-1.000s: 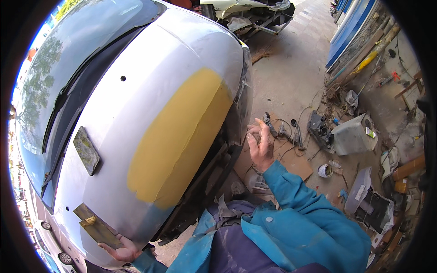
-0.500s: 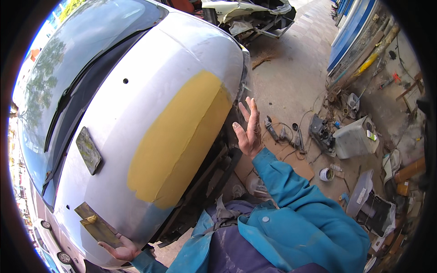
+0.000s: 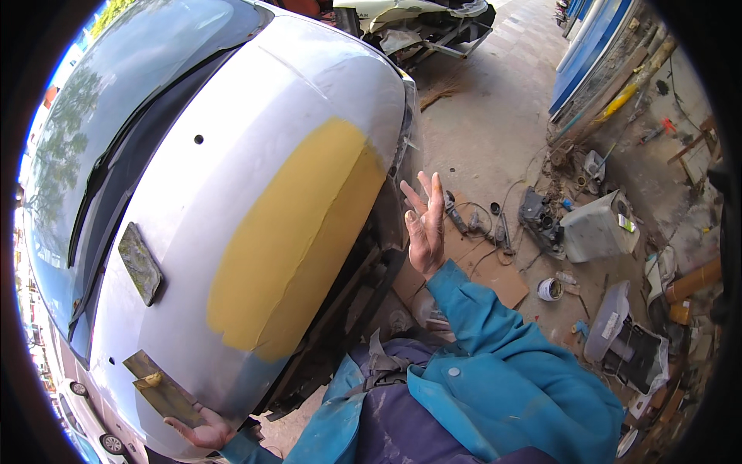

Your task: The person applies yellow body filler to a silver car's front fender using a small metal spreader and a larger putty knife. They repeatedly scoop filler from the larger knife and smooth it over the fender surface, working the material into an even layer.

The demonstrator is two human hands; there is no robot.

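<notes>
A broad patch of yellow body filler [image 3: 290, 240] covers the front of the silver car hood [image 3: 239, 116], with a ridge running along its length. Over the hood's lower left, my left hand [image 3: 202, 430] holds two flat putty spreaders [image 3: 164, 390], one overlapping the other, with a dab of yellow filler on them. How the fingers grip them is partly hidden. My right hand [image 3: 427, 232] is raised beside the hood's front edge, empty, its fingers apart. A smeared rectangular mixing plate [image 3: 141, 263] lies on the hood near the windshield.
A damaged car front [image 3: 433, 27] stands beyond the hood. On the ground at right are cardboard [image 3: 495, 274], a power tool [image 3: 456, 213] with a cord, an open can [image 3: 549, 289], a plastic jug [image 3: 599, 232] and car parts. Blue panels [image 3: 591, 58] line the far right.
My right hand has turned, its fingers now pointing more upward, and shifted slightly. The left hand still holds the spreaders. The whole view has moved a little.
</notes>
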